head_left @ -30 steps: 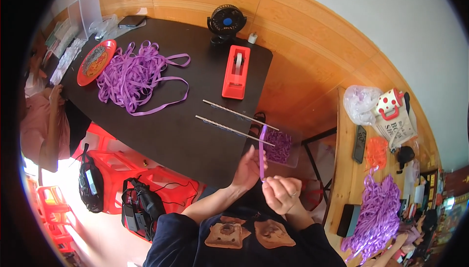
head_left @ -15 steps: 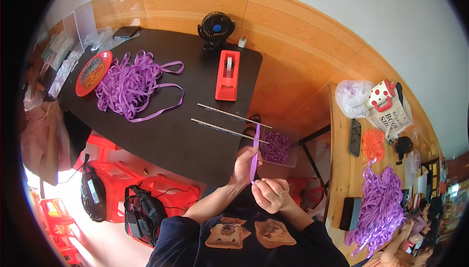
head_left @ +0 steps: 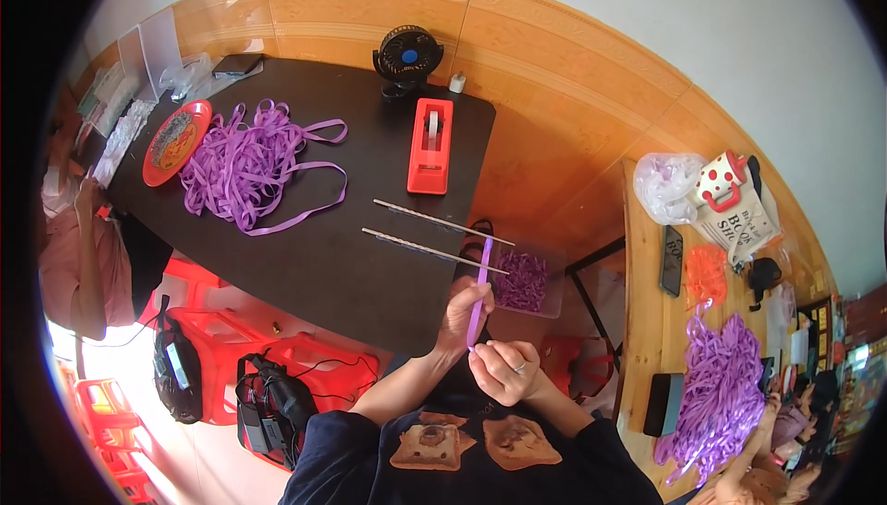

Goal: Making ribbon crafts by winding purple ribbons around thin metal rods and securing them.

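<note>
A short length of purple ribbon [head_left: 478, 306] runs between my hands, its far end by the tips of two thin metal rods [head_left: 434, 251] that jut over the table edge. My left hand [head_left: 459, 315] is closed around the ribbon's middle. My right hand [head_left: 508, 371] pinches its near end, fingers curled and a ring on one finger. Below the rods, a clear bin [head_left: 547, 294] holds many cut purple ribbon pieces [head_left: 520, 281]. To the far left on the dark table [head_left: 360, 302] lies a tangled heap of purple ribbon [head_left: 245, 163].
On the table are a red tape dispenser [head_left: 430, 149], a small black fan [head_left: 407, 54] and a red plate [head_left: 176, 143]. The wooden table [head_left: 637, 320] at right bears a phone [head_left: 671, 260], a spotted mug [head_left: 722, 180] and more ribbon [head_left: 721, 394]. Another person [head_left: 88, 265] is at left; red stools [head_left: 314, 362] stand below.
My right hand has shifted slightly left and down with the ribbon's near end, so the ribbon slants more. At left, the other person's arm has come up to the table edge.
</note>
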`<state>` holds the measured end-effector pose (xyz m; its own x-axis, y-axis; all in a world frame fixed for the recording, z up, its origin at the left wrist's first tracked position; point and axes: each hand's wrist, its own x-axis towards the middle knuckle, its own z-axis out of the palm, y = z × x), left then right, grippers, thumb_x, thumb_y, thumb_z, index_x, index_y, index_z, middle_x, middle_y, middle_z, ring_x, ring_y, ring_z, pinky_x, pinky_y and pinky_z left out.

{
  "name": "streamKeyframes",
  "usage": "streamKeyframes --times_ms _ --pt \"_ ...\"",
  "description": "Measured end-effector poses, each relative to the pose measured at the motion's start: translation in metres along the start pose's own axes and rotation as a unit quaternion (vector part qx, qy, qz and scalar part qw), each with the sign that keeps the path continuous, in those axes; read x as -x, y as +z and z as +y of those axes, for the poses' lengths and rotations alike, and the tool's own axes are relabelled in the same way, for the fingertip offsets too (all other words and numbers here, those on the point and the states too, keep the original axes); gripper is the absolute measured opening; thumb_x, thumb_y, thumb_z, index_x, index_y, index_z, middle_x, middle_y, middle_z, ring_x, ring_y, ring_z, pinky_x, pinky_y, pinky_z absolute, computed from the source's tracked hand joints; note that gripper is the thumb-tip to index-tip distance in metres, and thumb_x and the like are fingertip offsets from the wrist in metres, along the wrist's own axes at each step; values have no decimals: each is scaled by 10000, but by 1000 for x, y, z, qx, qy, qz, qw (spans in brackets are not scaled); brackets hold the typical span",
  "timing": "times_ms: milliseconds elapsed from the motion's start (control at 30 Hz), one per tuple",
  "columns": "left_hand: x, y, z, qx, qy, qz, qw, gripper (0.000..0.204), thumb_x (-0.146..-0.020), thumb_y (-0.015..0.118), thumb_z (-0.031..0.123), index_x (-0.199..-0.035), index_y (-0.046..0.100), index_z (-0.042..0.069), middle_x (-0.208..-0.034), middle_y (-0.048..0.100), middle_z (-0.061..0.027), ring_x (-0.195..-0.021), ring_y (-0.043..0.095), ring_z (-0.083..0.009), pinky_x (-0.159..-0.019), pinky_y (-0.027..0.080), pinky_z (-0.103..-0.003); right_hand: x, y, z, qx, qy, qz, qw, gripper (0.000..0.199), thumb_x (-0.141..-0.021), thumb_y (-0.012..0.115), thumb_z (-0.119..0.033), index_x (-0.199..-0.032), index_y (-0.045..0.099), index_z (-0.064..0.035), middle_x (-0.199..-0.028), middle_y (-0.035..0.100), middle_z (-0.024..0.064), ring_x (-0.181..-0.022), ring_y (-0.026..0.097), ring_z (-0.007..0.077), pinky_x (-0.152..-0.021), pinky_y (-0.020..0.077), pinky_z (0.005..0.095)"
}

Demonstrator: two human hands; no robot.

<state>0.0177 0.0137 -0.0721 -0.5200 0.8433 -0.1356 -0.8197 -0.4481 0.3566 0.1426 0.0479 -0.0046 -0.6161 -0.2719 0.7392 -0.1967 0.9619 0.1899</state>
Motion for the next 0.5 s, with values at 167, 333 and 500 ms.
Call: streamKeyframes --times_ms 167,333,500 --pt "1 -5 2 26 0 -106 994 181 -915 586 196 -771 575 88 -712 507 -51 -695 481 -188 -662 408 -306 -23 -17 16 43 -31 17 998 140 -703 680 -93 -842 660 -84 -894 644 29 -829 587 171 -687 411 271" --pt "5 -3 -8 87 8 -88 992 349 -944 529 387 -838 610 65 -769 571 -67 -750 538 -194 -726 441 -324 -52 -22 50 116 -65 47 990 184 -715 723 -74 -885 654 -88 -920 635 23 -815 584 171 -723 415 292" --pt "1 -3 -7 49 -6 -21 999 375 -963 493 377 -831 609 46 -748 589 -57 -712 561 -177 -687 438 -308 -84 -15 98 123 -68 48 989 203 -686 709 -79 -883 680 -42 -924 634 69 -813 588 212 -697 430 329"
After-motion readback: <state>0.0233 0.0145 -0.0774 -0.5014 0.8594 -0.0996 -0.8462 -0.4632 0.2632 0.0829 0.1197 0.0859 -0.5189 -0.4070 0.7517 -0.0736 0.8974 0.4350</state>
